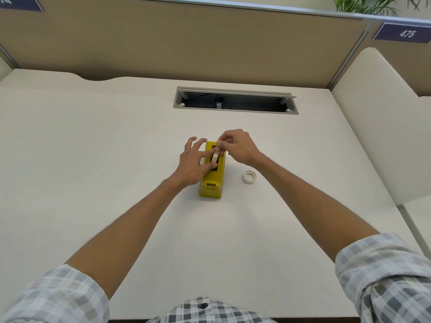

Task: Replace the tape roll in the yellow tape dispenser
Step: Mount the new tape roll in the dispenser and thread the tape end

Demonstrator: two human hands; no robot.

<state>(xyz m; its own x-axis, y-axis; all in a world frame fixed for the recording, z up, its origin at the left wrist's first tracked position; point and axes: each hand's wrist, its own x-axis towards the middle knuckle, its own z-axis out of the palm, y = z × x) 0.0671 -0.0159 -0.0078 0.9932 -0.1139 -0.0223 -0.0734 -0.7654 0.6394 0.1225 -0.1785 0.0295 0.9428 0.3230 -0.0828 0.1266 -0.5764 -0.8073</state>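
The yellow tape dispenser [213, 180] stands on the white desk, its cutter end toward me. A cream tape roll [215, 156] sits upright in its dark slot. My right hand [238, 146] pinches the top of this roll between thumb and fingers. My left hand [192, 163] rests against the dispenser's left side, fingers spread, thumb by the slot. A second, whitish tape roll [249, 176] lies flat on the desk to the right of the dispenser, untouched.
A long open cable slot [235, 100] is cut into the white desk [93, 159] behind the dispenser. Beige partition walls [186, 43] close the back, and a white side panel [384, 127] stands at the right.
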